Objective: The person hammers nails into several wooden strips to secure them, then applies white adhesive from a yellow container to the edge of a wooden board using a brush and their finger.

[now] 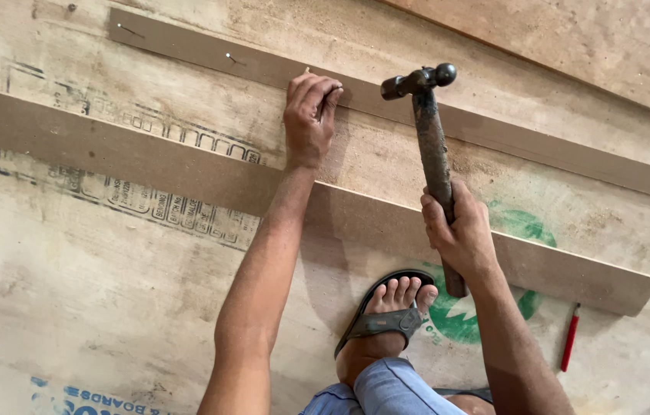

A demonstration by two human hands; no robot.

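Leftmost, one large plywood board (pixel 109 292) lying flat, faded print on its face; it carries everything else listed.

Across it, two thin hardboard strips. Near strip (pixel 125 157), wide, runs from the left edge down toward the right. Far strip (pixel 209 52), narrower, runs on much the same slant, long axis left to right; one small nail (pixel 230 58) already stands in it left of my hands.

My left hand (pixel 309 115): fingers curled, tips pinched together against the far strip's upper edge, as if holding a small nail upright. I cannot tell the nail itself between the fingertips.

My foot in a dark sandal (pixel 388 315), planted on the board just below the near strip.

My right hand (pixel 459 234): closed firmly round the lower handle of a hammer (pixel 426 123). Handle points up and away from me; its head hangs just right of the left fingertips, close above the far strip. Left hand is the nearer to the nailing spot.

Far right, one red pencil (pixel 569 338), loose on the board, well apart from both hands.
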